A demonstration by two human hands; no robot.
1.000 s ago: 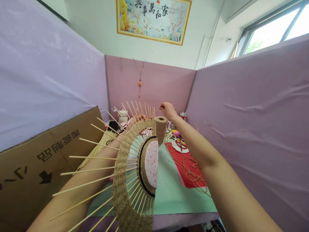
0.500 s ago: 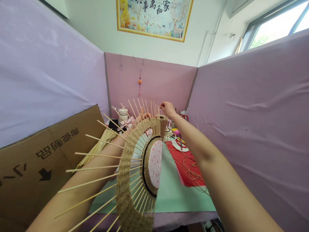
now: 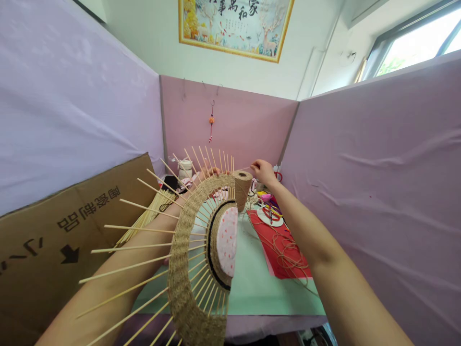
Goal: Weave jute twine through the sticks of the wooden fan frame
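Half-round woven fan (image 3: 179, 269) fills the nearest part of my remote view, curved side to the left, lower end running out of frame. Nearer me than the right grip, and below it, I see a red sheet (image 3: 272, 240). The fan's long axis, its straight side, rises away from me to a corner just right of the left hand (image 3: 206, 173). That hand is the nearer of the 2: I see its fingers clasped on the upper rim from behind, partly hidden by pale sticks (image 3: 137, 228). From this grip the fan lies below and toward me. The right hand (image 3: 264, 170) is apart from it, thumb and fingers pinched together on a thin strand (image 3: 243, 168); I judge that everything turns on that corner lying left of the pinch, with the strand between. Below and between both grips stands a cord cone (image 3: 242, 197). Beyond them hangs an orange charm (image 3: 212, 120); farther and higher, a framed picture (image 3: 237, 29).
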